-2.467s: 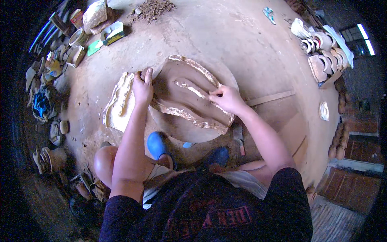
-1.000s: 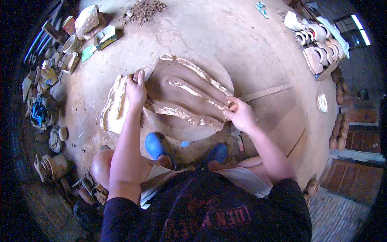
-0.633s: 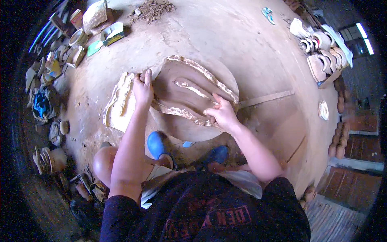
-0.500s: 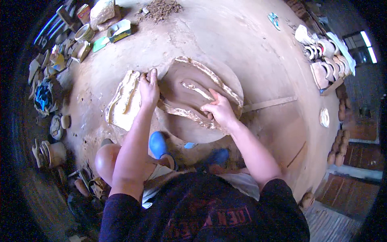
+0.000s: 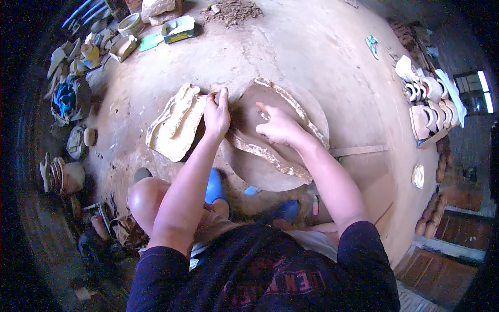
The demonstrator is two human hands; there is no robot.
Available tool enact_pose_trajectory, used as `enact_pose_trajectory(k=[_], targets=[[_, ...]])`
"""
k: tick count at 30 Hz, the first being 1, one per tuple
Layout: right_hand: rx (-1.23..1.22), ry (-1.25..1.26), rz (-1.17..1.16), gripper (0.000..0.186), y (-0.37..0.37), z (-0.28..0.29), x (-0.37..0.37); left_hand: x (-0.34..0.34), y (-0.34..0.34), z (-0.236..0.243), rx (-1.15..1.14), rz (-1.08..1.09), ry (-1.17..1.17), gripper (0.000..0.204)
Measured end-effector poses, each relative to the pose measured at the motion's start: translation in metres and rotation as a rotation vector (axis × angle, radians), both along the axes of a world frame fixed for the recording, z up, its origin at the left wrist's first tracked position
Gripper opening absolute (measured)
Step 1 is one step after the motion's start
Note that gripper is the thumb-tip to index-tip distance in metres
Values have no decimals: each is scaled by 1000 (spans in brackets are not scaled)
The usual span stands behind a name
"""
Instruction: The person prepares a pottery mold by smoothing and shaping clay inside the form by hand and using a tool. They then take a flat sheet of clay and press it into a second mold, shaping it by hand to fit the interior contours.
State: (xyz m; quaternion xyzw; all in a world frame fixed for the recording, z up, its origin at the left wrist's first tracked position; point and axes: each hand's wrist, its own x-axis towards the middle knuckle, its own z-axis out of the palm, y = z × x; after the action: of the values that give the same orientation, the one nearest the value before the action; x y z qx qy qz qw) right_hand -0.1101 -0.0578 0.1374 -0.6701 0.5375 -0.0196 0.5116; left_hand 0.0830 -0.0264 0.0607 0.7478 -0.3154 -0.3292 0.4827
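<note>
In front of me a long, hollow brown piece [image 5: 248, 99], like a clay-lined mould with rough cream edges, lies on a round board [image 5: 249, 171]. My right hand [image 5: 283, 127] reaches into its hollow, index finger stretched out and thumb apart, touching the brown surface. Under this hand a narrow cream strip [image 5: 265, 115] is mostly hidden. My left hand [image 5: 217, 115] is closed with its thumb up at the left end of the brown piece; what its fingers grip is hidden. Just left of it lies a cream, mould-like slab [image 5: 176, 125] with a raised, wavy ridge.
A wooden strip [image 5: 358, 151] lies on the floor right of the board. Boxes and bowls, including an open box [image 5: 178, 29], stand at far left, near a rubble heap [image 5: 231, 11]. Curved clay pieces [image 5: 431, 117] are stacked at right. Blue shoes [image 5: 215, 187] are below.
The view has shifted, so the scene sits further right. My right hand has moved left and away from me along the hollow, covering most of the cream strip. My left hand keeps its place.
</note>
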Motion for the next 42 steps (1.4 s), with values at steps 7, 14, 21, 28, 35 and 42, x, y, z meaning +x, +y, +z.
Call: enact_pose_trajectory(k=[7,14,21,28,35,42], targets=[[-496,320,618,75,-1,-2,3,2,-2,-18,-97,45,-45,69],[-602,439,896,36,4,22,-53,-14,25,-24,-125,42,-178,69],[-676,-44,97,41,92,59,-103,-75,92,31,-504,-412,-80,60],[-995,8,387,65,143,50,-119,-124,143,77,79,-932,622,86],[-920,-15,449,32,163,43,-159,-131,135,109,382,-1260,579,77],[-942,-148,-31,69,179,67,-158,-156,135,92,-156,-1100,450,42]])
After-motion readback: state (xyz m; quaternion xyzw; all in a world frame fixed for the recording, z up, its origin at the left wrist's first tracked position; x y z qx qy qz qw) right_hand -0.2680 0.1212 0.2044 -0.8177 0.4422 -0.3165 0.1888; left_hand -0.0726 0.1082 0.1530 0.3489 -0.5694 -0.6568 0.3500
